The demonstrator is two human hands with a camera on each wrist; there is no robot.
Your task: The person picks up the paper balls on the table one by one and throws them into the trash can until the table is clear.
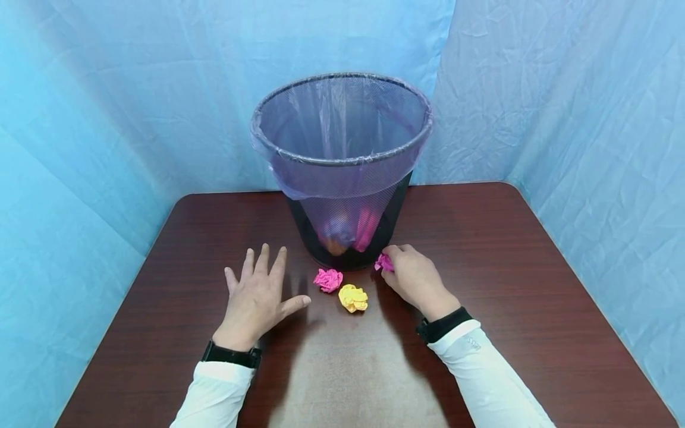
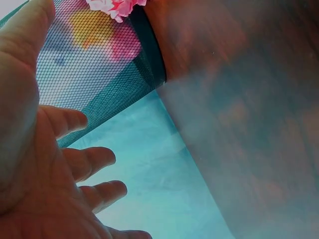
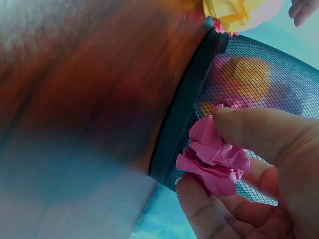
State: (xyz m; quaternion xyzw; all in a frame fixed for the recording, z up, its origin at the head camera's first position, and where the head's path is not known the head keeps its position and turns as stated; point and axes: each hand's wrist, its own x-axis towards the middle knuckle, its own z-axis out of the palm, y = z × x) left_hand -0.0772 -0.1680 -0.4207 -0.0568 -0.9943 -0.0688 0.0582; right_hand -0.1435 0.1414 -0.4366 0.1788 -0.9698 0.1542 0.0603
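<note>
My right hand (image 1: 417,279) pinches a crumpled magenta paper ball (image 3: 214,157) between thumb and fingers, at the right of the bin's base. My left hand (image 1: 255,303) is spread flat with fingers apart, left of the bin's foot, and holds nothing. Between the hands lie a crumpled pink paper ball (image 1: 328,280) and, a little nearer, a yellow one (image 1: 353,298). Behind them stands a black mesh waste bin (image 1: 398,202), upright and lined with a translucent purplish bag (image 1: 342,181). Blurred pink and orange shapes show through the mesh low inside it.
The dark brown wooden table (image 1: 535,309) has rounded far corners, and the bin stands near its back edge. Light blue cloth (image 1: 160,89) hangs behind the table and along both sides. Dark bands circle both wrists over white sleeves.
</note>
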